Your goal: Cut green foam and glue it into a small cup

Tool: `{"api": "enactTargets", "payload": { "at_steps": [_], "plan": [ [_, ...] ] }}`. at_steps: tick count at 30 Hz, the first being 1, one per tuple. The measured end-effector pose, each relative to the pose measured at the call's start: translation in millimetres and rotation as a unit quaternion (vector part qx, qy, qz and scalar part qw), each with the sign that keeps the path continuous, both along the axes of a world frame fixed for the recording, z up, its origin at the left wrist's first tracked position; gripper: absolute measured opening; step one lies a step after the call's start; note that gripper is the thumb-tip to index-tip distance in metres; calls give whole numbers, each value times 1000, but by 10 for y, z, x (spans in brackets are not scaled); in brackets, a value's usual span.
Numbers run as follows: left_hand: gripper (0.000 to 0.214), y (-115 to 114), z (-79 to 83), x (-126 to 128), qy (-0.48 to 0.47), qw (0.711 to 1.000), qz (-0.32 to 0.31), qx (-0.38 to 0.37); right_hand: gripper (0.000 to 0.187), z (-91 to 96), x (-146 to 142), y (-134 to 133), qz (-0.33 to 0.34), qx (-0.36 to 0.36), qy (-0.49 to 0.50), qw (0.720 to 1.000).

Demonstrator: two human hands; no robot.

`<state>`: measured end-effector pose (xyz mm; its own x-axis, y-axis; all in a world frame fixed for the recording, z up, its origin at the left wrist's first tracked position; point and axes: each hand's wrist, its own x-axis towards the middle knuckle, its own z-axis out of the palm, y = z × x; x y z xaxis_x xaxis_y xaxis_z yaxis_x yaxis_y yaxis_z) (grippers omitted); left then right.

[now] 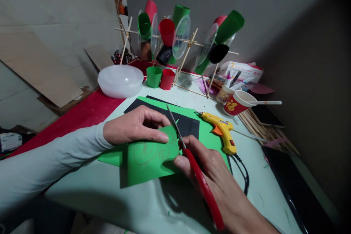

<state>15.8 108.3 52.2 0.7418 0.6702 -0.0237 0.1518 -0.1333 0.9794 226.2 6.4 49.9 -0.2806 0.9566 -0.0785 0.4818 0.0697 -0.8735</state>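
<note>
My left hand (139, 126) pinches the upper edge of a green sheet of paper (153, 166), thumb on its front. Spiral lines are drawn on that sheet in a reddish-brown colour. In my right hand (211, 164) are red-handled scissors (199, 177), gripped around the handles. Their metal blades point up and away, at the sheet's right edge; whether they are fully closed I cannot tell. Small green slivers of paper hang near the blades. Under my hands lie black paper (189, 126) and more green paper (210, 135).
A yellow glue gun (223, 131) with a black cord lies right of the papers. Behind stand a white bowl (120, 82), a green cup (154, 77), a red cup (167, 79) and a stick frame (189, 45) carrying discs and paper tubes. At right are paper cups (237, 104) and wooden sticks.
</note>
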Motion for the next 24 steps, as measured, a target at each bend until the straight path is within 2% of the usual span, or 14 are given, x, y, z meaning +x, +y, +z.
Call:
{"api": "enactTargets", "payload": {
  "at_steps": [2,5,8,10,14,18,24],
  "plan": [
    [16,58,15,-40,21,1000,17,3,30,23,86,20,-27,11,27,999],
    [21,221,39,-174,-20,992,123,-10,32,89,230,68,-83,54,67,993],
    [21,407,51,-339,-162,956,240,-56,28,128,293,137,-77,89,-22,993],
    [15,494,49,-409,-218,939,255,-80,24,102,290,189,-61,131,-120,982],
    [10,528,15,-394,-250,941,203,-106,25,-16,289,278,-43,208,-233,949],
    [27,437,-58,-282,-211,959,126,-141,26,-35,352,303,-51,206,-263,941],
    [31,375,-271,-181,-101,971,50,-211,29,11,412,315,-81,207,-288,931]
  ]
}}
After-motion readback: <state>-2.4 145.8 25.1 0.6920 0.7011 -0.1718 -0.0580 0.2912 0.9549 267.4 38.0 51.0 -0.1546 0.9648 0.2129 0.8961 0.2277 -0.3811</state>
